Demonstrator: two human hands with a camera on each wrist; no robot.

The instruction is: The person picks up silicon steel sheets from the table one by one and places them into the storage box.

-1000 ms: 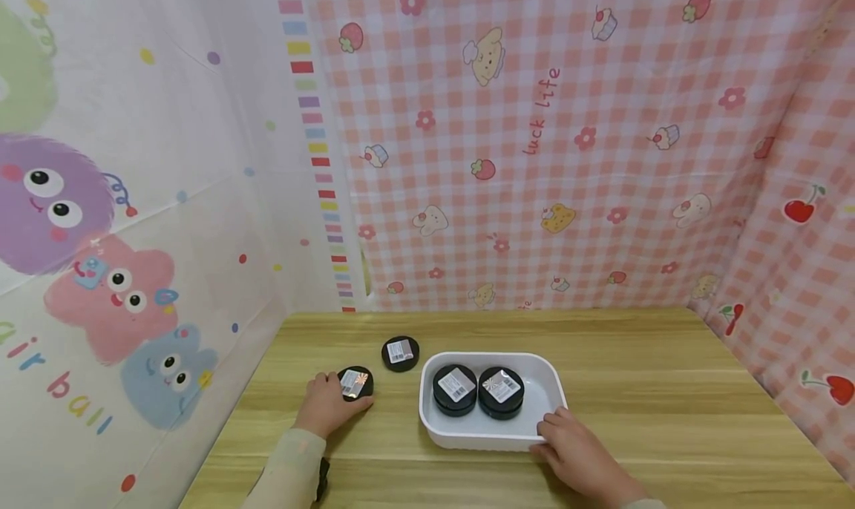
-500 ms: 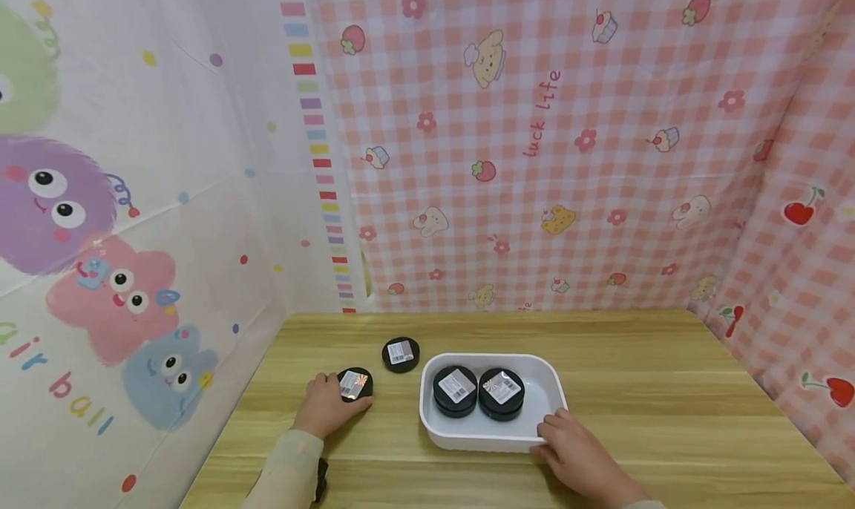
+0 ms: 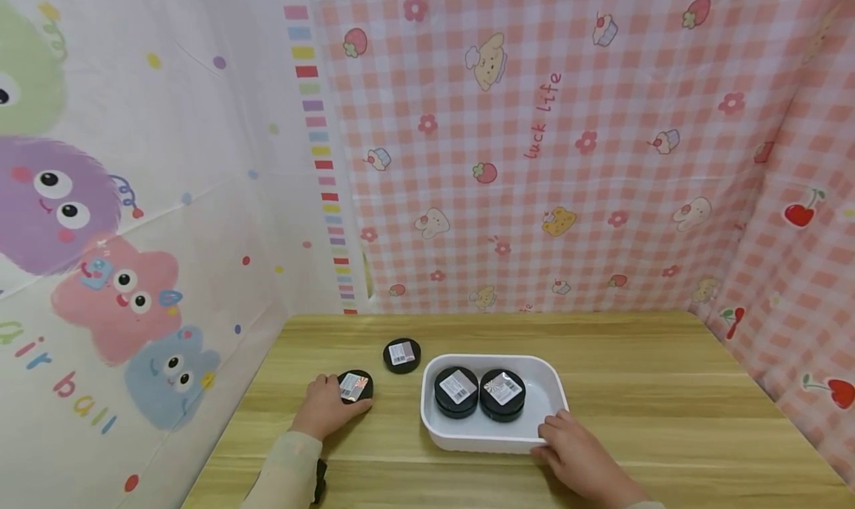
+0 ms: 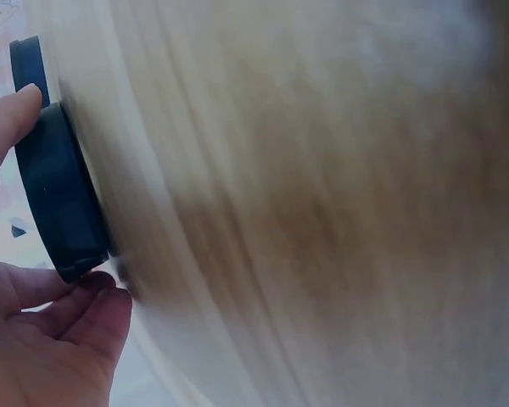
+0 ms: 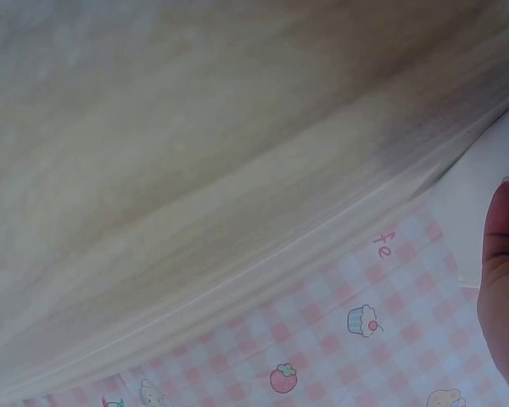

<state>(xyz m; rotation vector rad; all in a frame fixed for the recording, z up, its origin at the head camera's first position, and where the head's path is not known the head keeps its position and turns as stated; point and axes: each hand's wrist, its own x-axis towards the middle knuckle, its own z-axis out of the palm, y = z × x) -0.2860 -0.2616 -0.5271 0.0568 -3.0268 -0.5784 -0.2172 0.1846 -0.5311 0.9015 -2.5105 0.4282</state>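
Note:
On the left of the table, my left hand [image 3: 322, 406] grips a flat black round tin [image 3: 355, 386] with a white label on top. In the left wrist view, thumb and fingers pinch that tin [image 4: 61, 195] from opposite sides, down at the wood. Another black tin [image 3: 402, 355] lies just beyond it. My right hand [image 3: 580, 450] holds the front right corner of a white rectangular tub [image 3: 481, 444], fingers over the rim and thumb outside. Inside the tub, black tins [image 3: 457, 389] stand in two side-by-side piles at the left and middle.
The wooden table [image 3: 654, 398] reaches back to a pink checked cloth [image 3: 521, 197]. A white cloth with cartoon figures [image 3: 133, 286] hangs at the left. Another checked cloth [image 3: 801, 286] hangs along the right side. The tub's right part shows bare floor.
Both hands keep their holds, and the tins and tub stay where they were on the table. Only the head view has shifted slightly.

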